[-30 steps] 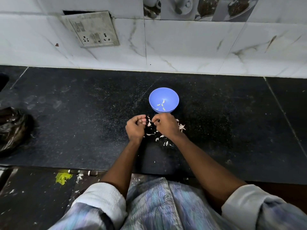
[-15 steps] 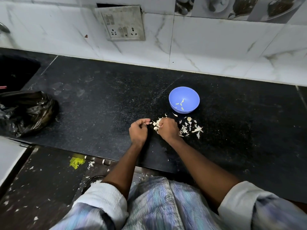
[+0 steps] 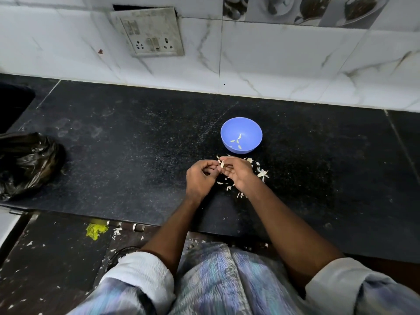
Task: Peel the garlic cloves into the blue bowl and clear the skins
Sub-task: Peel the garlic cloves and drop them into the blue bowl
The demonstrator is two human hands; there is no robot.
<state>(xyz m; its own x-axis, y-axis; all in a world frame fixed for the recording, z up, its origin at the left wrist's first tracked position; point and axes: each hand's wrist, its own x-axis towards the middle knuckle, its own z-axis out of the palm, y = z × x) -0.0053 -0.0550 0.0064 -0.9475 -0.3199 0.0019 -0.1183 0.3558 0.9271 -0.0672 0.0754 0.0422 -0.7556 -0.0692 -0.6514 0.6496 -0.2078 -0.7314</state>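
A black stone counter (image 3: 136,142) is seen from above, backed by white marble-patterned wall tiles (image 3: 272,64) with a grimy socket plate (image 3: 150,31) set into them. A blue bowl (image 3: 241,135) stands on the counter, near the middle and slightly right; a few pale slivers lie at its bottom, too small to be told as cloves or skins. Just in front of the bowl, two bare hands are held close together above the counter. A small pale garlic clove (image 3: 222,163) is pinched between the curled fingertips of the left hand (image 3: 200,178) and the right hand (image 3: 238,172); the fingers of both are drawn in narrowly around it. Whether the clove is peeled cannot be told. Loose skins (image 3: 262,173) are scattered on the counter under and to the right of the hands, just beside the bowl. A crumpled black bag (image 3: 27,162) lies at the counter's left edge, well apart from the bowl. Below the counter edge, a yellow scrap (image 3: 96,230) and white flecks are seen on a dark surface. Rolled white sleeves (image 3: 141,273) and striped cloth fill the bottom.
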